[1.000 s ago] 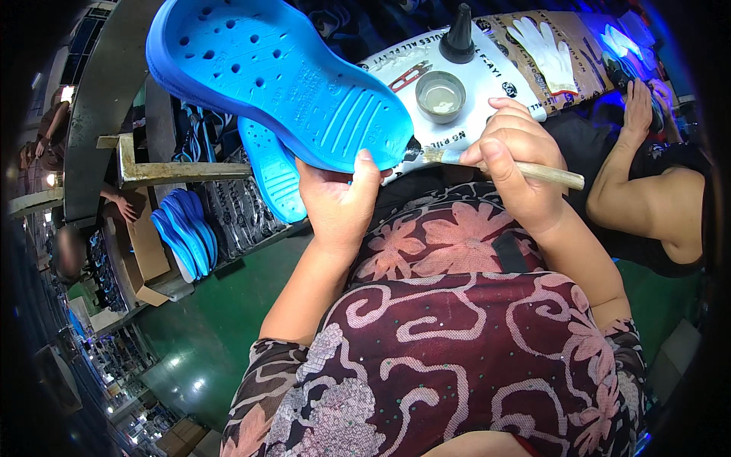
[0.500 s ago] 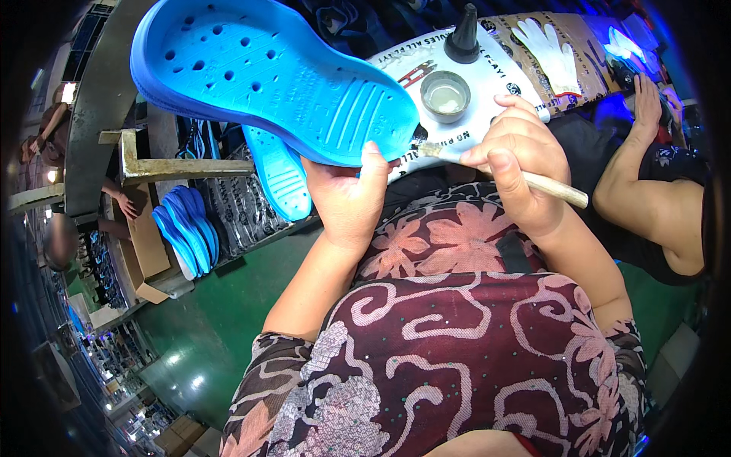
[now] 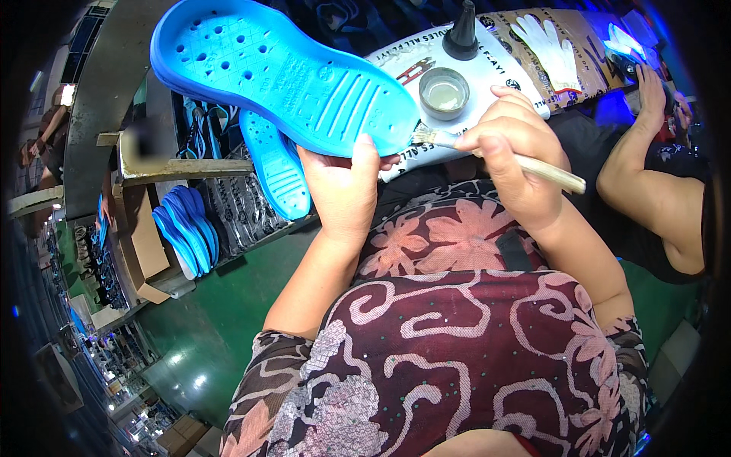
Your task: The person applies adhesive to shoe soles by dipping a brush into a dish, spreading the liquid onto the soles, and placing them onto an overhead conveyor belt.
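A bright blue shoe sole (image 3: 304, 87) with round holes at its far end and ridges near the heel lies tilted in my left hand (image 3: 344, 183). The thumb presses on the heel's top face, and the other fingers are mostly hidden beneath. My right hand (image 3: 525, 156) is closed round the pale handle of a brush (image 3: 560, 175). Its bristles are at the heel's right edge; whether they touch it is hard to tell. Just beyond the brush stands a small round bowl (image 3: 423, 90) of cloudy liquid. Under the held sole, another blue sole (image 3: 276, 179) shows.
Behind the bowl stands a black cone-shaped bottle (image 3: 461, 34) on a white printed sheet (image 3: 396, 57). A white glove (image 3: 550, 57) lies on brown cardboard. Several blue soles (image 3: 186, 228) are stacked at left beside an open carton (image 3: 148, 236). A co-worker's arm (image 3: 636, 183) is at right.
The held sole has shifted slightly right and turned a little in my left hand. The brush has moved slightly left and up along the heel edge. At far left, a person's hand has left the carton.
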The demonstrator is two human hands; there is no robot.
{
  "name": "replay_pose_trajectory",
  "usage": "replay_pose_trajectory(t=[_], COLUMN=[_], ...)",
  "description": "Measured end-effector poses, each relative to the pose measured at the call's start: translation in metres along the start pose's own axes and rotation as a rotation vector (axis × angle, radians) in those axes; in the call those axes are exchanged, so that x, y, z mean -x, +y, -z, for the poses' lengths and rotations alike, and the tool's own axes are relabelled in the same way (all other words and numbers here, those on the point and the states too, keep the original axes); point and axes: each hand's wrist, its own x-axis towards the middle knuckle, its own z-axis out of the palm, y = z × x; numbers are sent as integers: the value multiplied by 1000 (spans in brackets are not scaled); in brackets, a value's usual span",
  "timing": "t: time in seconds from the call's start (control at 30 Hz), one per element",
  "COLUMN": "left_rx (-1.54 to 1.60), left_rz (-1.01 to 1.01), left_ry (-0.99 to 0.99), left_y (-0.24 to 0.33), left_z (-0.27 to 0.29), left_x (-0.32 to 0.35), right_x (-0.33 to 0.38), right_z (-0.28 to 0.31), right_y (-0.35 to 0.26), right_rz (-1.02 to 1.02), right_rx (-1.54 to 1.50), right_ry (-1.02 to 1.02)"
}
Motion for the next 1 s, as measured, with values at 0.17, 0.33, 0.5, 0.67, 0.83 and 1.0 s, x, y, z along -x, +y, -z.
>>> replay_pose_trajectory(t=[0.17,0.33,0.5,0.67,0.83,1.0], left_rx=[-43,5,-63,-68,-117,-186], left_rz=[-21,-8,-28,-101,-178,-175], left_ry=[8,-20,-35,-10,-36,-74], left_y=[1,0,5,5,5,50], left_z=[3,2,3,-1,3,3], left_x=[0,2,3,4,-4,-12], right_x=[2,-1,-3,-1,5,10], right_z=[2,6,3,11,20,34], right_y=[0,1,1,5,10,22], right_rz=[-84,-103,-28,-103,-143,8], right_rx=[20,25,79,127,96,164], right_ry=[51,43,-36,20,87,159])
